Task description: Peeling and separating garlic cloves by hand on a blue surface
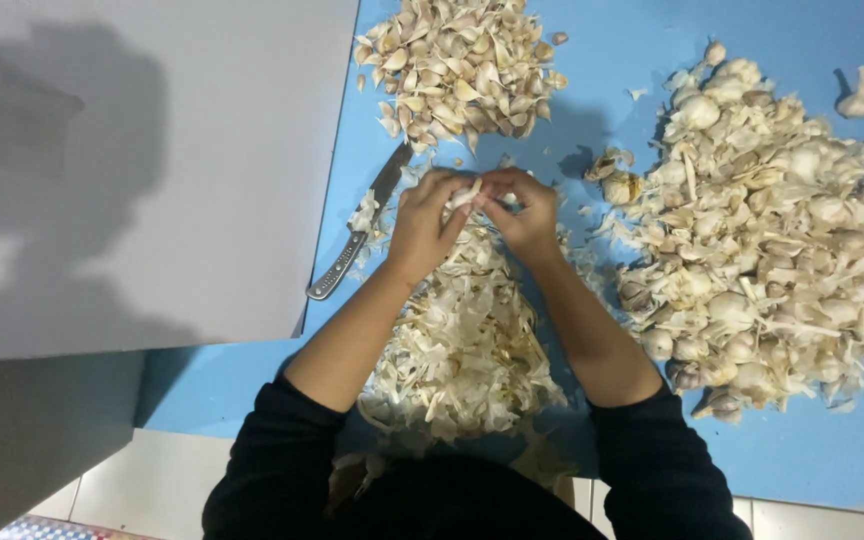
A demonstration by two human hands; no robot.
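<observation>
Garlic clove (469, 195) is pinched between both hands up around the middle of the head view, a bit toward 12 o'clock from the frame centre. Left hand (424, 225) is curled around its near end with fingers clamped on it, and right hand (524, 215) has its fingertips pressed on the other end, so both are gripping the same little pale piece; can't really tell how much skin is on it because the fingers cover most of it. Straight down at 6 o'clock from the hands there's a heap of papery peels (462, 345) running back toward the person's black sleeves (272, 460). At 12 o'clock sits a pile of separated cloves (462, 70). Over at 3 o'clock is the big pile of whole garlic bulbs (762, 250) mixed with loose skin, and one stray bulb (858, 97) sits alone at about 2 o'clock, well apart from the hands. At 9 o'clock, just beside the left hand, a knife (357, 235) with a metal handle lies on the blue mat (602, 60), its handle touching the edge of a grey board (152, 150).
</observation>
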